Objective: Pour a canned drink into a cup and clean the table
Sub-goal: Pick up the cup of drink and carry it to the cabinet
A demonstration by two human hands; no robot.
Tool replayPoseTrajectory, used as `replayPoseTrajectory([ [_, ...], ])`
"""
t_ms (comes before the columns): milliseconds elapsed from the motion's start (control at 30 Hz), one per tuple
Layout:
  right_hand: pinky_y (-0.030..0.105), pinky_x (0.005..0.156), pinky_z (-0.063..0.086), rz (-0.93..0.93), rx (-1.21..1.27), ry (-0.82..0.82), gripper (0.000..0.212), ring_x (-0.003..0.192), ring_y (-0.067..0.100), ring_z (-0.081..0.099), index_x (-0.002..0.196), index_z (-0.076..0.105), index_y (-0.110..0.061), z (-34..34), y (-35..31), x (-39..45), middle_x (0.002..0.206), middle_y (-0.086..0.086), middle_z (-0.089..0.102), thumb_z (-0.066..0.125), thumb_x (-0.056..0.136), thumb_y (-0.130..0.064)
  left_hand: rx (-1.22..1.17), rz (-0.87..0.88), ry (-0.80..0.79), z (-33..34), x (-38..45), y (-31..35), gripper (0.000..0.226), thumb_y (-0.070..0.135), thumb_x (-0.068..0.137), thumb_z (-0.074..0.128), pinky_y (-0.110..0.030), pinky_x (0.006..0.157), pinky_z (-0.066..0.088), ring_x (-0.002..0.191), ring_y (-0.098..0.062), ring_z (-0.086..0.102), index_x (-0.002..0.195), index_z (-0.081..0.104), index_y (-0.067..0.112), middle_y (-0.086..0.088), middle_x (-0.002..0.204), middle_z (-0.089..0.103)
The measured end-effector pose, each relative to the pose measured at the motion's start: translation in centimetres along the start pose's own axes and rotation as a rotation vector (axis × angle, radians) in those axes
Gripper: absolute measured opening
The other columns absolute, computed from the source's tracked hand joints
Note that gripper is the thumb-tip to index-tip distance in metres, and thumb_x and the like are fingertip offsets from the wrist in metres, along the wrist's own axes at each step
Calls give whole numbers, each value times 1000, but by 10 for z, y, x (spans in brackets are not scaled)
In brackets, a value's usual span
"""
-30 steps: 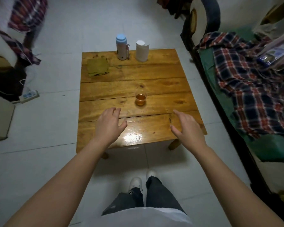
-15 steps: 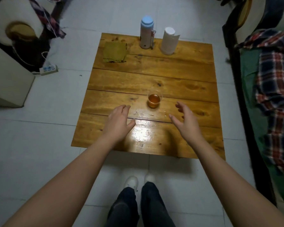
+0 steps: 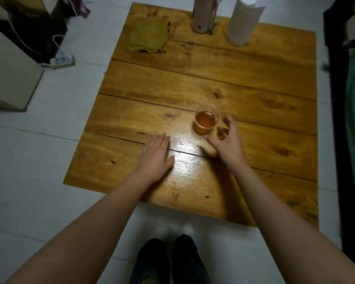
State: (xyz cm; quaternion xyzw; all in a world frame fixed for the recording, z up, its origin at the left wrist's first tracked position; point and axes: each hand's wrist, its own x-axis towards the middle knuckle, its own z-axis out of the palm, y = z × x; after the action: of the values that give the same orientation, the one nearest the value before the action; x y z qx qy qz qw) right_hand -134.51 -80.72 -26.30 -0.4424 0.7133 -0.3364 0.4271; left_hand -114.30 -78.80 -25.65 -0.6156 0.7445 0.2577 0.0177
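A clear plastic cup [image 3: 206,119] with amber drink stands upright near the middle of the wooden table [image 3: 254,83]. My right hand [image 3: 225,140] hovers just right of and below the cup, fingers spread in an open curve, not touching it. My left hand [image 3: 157,153] lies flat over the table's near part, fingers straight, holding nothing. A folded olive-green cloth [image 3: 149,34] lies at the far left of the table. No can is in view.
A pink bottle [image 3: 203,15] and a white paper roll [image 3: 243,21] stand at the table's far edge. A power strip [image 3: 63,60] and cable lie on the tiled floor at left by a white cabinet [image 3: 8,66]. A dark bed frame [image 3: 334,99] runs along the right.
I have moved closer to the table. Both hands went forward; the right hand has come up beside the cup, and the left has settled lower over the tabletop.
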Motion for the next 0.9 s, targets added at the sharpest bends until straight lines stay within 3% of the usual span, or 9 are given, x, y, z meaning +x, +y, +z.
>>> replayPoseTrajectory([
  [267, 33, 107, 35, -60, 8, 21, 96, 128, 16, 41, 143, 24, -17, 18, 4, 24, 143, 3, 39, 81, 66, -14, 35, 11, 15, 26, 2, -11, 67, 37, 92, 45, -30, 115, 2, 144, -18, 7, 147, 12, 16, -2, 156, 10],
  [367, 22, 100, 32, -86, 9, 32, 93, 124, 11, 41, 141, 27, -16, 22, 1, 26, 140, 1, 44, 81, 66, -16, 50, 7, 25, 30, 2, -12, 67, 37, 92, 44, -31, 115, 1, 144, -17, 6, 147, 12, 16, -1, 156, 10],
  [500, 20, 94, 35, -100, 12, 57, 87, 119, 12, 47, 137, 33, -15, 22, 0, 25, 133, 2, 50, 81, 65, -19, 47, -7, 28, 33, 2, -11, 66, 35, 92, 44, -34, 116, 2, 144, -17, 4, 147, 13, 16, -1, 157, 9],
  [900, 32, 97, 45, -167, -5, 26, 80, 113, 7, 48, 134, 35, -17, -4, -35, 2, 122, -8, 50, 80, 68, -17, 5, -79, -56, 13, 2, -5, 66, 32, 90, 48, -39, 117, 9, 143, -19, 12, 146, 17, 15, -3, 155, 15],
])
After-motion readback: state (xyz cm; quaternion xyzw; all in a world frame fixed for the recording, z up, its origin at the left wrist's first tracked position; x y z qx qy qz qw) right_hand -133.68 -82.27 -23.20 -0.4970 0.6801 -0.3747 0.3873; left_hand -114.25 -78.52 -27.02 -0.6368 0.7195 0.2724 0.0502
